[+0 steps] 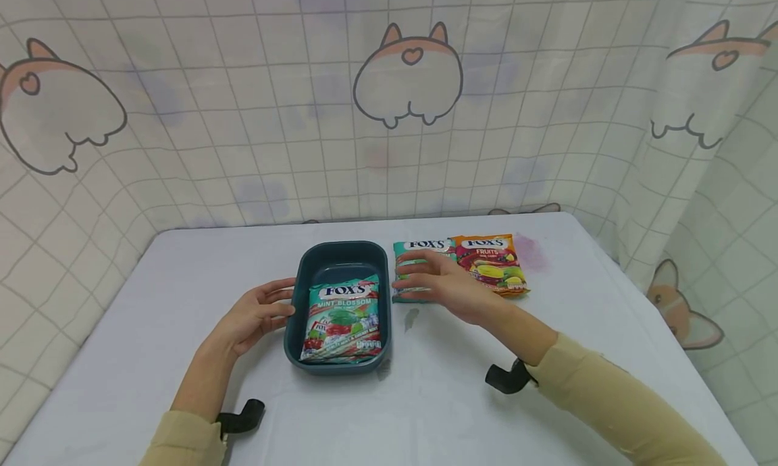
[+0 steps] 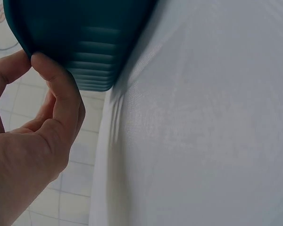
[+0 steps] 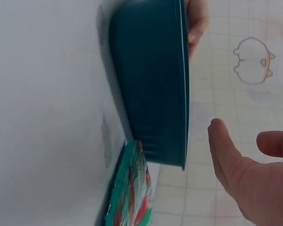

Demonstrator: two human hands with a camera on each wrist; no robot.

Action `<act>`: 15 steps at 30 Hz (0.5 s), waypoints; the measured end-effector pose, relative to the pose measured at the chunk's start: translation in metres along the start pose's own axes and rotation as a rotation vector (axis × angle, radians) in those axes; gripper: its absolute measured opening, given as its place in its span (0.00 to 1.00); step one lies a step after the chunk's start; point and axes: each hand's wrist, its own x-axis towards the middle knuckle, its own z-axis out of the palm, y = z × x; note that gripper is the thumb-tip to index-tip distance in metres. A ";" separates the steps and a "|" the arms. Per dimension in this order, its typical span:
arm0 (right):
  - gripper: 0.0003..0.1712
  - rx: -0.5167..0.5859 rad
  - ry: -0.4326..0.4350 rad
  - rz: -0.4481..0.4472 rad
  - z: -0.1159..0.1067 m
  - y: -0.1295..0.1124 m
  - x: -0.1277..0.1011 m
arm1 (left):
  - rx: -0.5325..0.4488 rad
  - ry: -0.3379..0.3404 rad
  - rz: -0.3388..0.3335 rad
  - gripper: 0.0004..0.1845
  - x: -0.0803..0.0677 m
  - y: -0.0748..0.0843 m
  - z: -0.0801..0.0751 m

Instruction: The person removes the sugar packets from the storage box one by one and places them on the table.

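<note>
A dark teal plastic container [image 1: 294,338] stands on the table with a green bag of Fox's Mint Blossom candy [image 1: 344,321] lying in it. My left hand [image 1: 258,315] is at the container's left side, its fingertips touching the rim; the left wrist view shows a thumb and finger [image 2: 56,84] at that edge. Over a second green Fox's bag [image 1: 401,250] hovers my right hand [image 1: 450,287], fingers spread and holding nothing. That bag is partly hidden by the hand. Beside it lies an orange bag of Fox's Fruits candy [image 1: 491,263].
A white cloth covers the table [image 1: 413,412], with a pinkish stain near the orange bag. Behind it hangs a checked curtain [image 1: 273,115] with corgi drawings. Black wrist mounts [image 1: 242,417] stick out from both forearms.
</note>
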 end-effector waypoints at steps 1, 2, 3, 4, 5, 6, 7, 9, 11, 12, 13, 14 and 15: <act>0.29 0.002 -0.006 0.004 0.002 -0.001 0.000 | 0.002 0.000 0.001 0.37 0.000 0.000 0.000; 0.28 0.003 -0.014 0.005 0.004 -0.001 0.001 | 0.003 0.000 0.001 0.37 0.000 0.000 0.000; 0.27 0.003 -0.023 0.004 0.006 -0.002 0.001 | 0.003 0.001 0.001 0.37 0.000 0.000 0.000; 0.27 0.003 -0.033 -0.001 0.007 -0.002 0.002 | 0.004 0.002 0.001 0.37 0.000 0.000 0.000; 0.27 0.001 -0.044 -0.007 0.009 -0.002 0.002 | 0.004 0.001 0.002 0.37 0.000 0.000 0.000; 0.27 -0.001 -0.054 -0.013 0.010 -0.002 0.003 | 0.005 0.000 0.003 0.36 0.000 0.000 0.000; 0.27 -0.005 -0.061 -0.020 0.011 -0.002 0.003 | 0.006 0.001 0.002 0.36 0.000 0.000 0.000; 0.26 0.003 -0.073 -0.027 0.013 -0.001 0.005 | 0.009 0.004 0.001 0.36 0.001 0.000 0.000; 0.26 0.014 -0.074 -0.023 0.015 0.000 0.007 | 0.015 0.006 -0.001 0.36 0.001 0.000 0.001; 0.26 0.022 -0.071 -0.016 0.016 0.000 0.008 | 0.017 0.008 -0.003 0.36 0.000 -0.001 0.000; 0.26 0.031 -0.067 -0.007 0.018 0.000 0.009 | 0.018 0.010 -0.003 0.36 0.000 -0.001 0.000; 0.26 0.038 -0.062 0.001 0.020 0.000 0.009 | 0.020 0.010 -0.003 0.36 0.000 -0.001 0.000; 0.26 0.042 -0.055 0.008 0.022 -0.001 0.010 | 0.020 0.009 -0.003 0.36 0.000 -0.001 0.000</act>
